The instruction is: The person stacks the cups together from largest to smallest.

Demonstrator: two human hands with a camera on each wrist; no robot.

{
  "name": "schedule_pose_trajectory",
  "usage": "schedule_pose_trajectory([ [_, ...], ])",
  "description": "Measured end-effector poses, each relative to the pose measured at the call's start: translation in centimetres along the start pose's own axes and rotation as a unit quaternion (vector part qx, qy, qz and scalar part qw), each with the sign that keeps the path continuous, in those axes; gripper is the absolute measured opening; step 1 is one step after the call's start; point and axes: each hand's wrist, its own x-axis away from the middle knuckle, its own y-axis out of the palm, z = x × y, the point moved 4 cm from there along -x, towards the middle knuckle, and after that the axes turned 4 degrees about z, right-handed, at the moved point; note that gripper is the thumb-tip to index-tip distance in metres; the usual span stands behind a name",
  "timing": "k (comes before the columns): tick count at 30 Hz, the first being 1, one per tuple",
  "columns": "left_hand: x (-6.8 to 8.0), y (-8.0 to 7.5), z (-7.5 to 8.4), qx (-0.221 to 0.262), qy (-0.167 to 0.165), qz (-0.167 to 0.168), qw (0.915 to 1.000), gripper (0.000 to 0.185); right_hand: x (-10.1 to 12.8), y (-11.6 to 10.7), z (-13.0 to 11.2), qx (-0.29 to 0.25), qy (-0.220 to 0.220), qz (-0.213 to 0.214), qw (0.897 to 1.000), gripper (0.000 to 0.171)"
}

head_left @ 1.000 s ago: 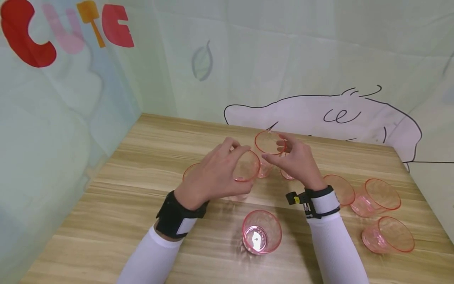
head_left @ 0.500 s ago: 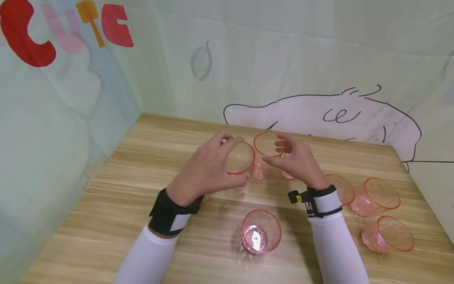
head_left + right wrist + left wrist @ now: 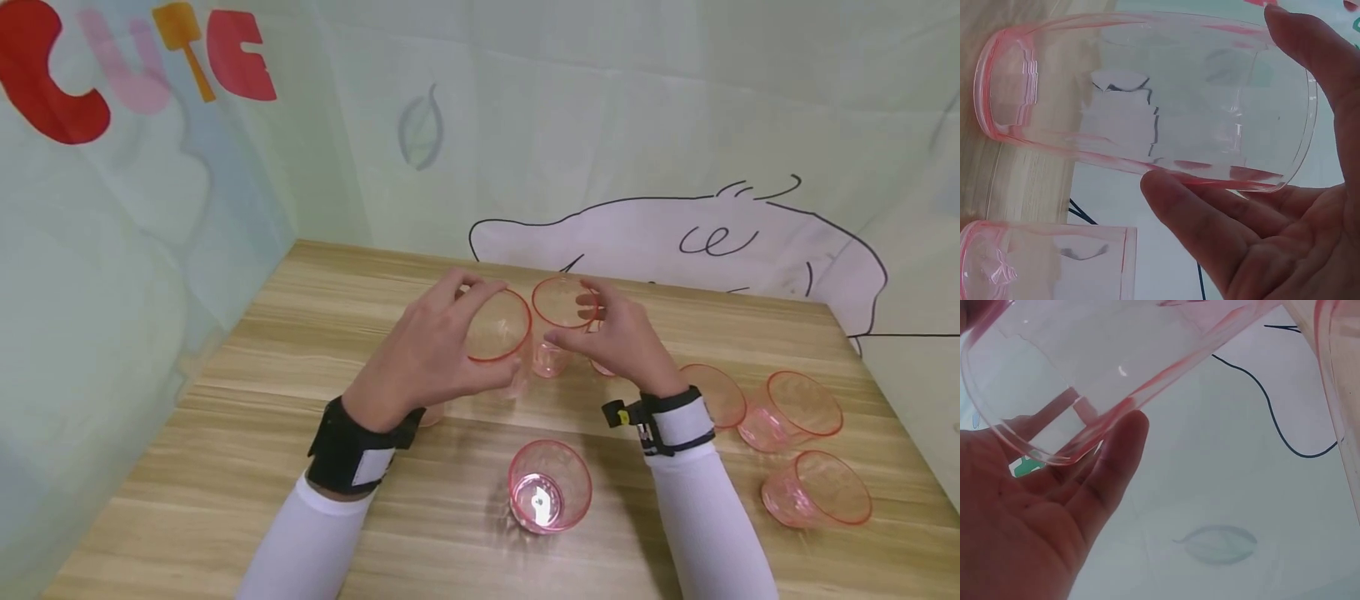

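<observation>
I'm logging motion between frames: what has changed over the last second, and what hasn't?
The left hand has carried its pink cup up and slightly leftward, toward the far side of the table. The right hand still holds its cup, hardly shifted. No cup was taken up or let go. The upright cup near the front and the cups at the right stayed put.
</observation>
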Motion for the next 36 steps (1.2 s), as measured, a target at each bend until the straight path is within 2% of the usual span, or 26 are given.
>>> schedule_pose_trajectory([
  [15,0.0,-0.9,-0.3,0.019,-0.010,0.026,0.9994,0.073,0.2,-0.7,0.1,0.002,0.000,-0.036,0.999,0.094],
  [26,0.0,-1.6,-0.4,0.042,0.007,0.055,0.9976,0.073,0.5,-1.2,0.3,-0.006,-0.007,-0.062,0.998,0.089],
  [36,-0.1,-1.8,-0.3,0.039,0.011,0.054,0.9977,0.072,0.6,-1.4,0.3,-0.006,-0.006,-0.071,0.997,0.090],
])
